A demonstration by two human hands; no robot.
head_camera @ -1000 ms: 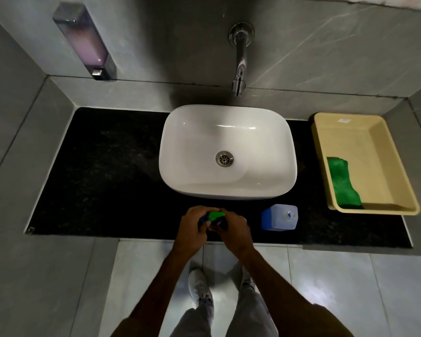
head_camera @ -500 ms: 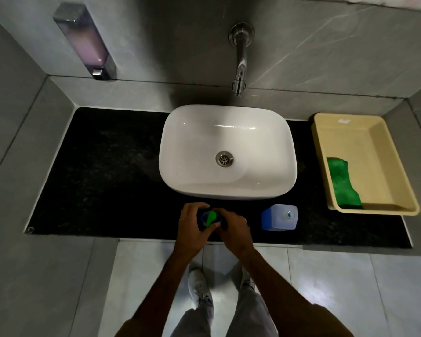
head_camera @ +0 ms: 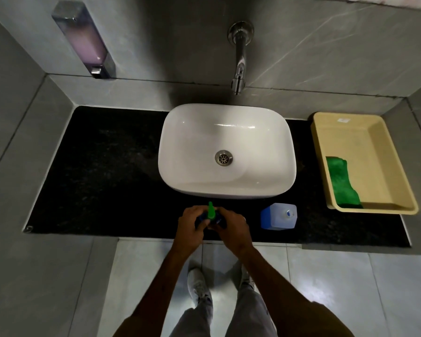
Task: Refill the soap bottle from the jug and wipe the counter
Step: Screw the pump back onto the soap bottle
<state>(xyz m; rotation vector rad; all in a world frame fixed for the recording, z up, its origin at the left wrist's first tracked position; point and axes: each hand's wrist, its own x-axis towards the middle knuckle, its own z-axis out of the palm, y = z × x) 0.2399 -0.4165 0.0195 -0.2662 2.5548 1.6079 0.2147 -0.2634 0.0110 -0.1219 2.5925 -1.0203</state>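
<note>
A blue soap bottle with a green pump top (head_camera: 210, 213) stands on the black counter (head_camera: 102, 176) just in front of the basin. My left hand (head_camera: 192, 223) grips it from the left and my right hand (head_camera: 231, 224) from the right, so most of its body is hidden. The green nozzle points away from me toward the basin. A translucent jug with blue liquid (head_camera: 278, 216) stands on the counter right of my hands, not touched. A green cloth (head_camera: 342, 184) lies in the beige tub (head_camera: 350, 132) at the right end.
A white basin (head_camera: 226, 132) with a wall tap (head_camera: 240, 57) fills the counter's middle. A wall soap dispenser (head_camera: 83, 42) hangs at the upper left. The counter's front edge runs just below my hands, with the tiled floor and my shoes beneath.
The green pump top has turned between my fingers: its nozzle now points toward the basin. Both hands stay around the bottle in the same spot.
</note>
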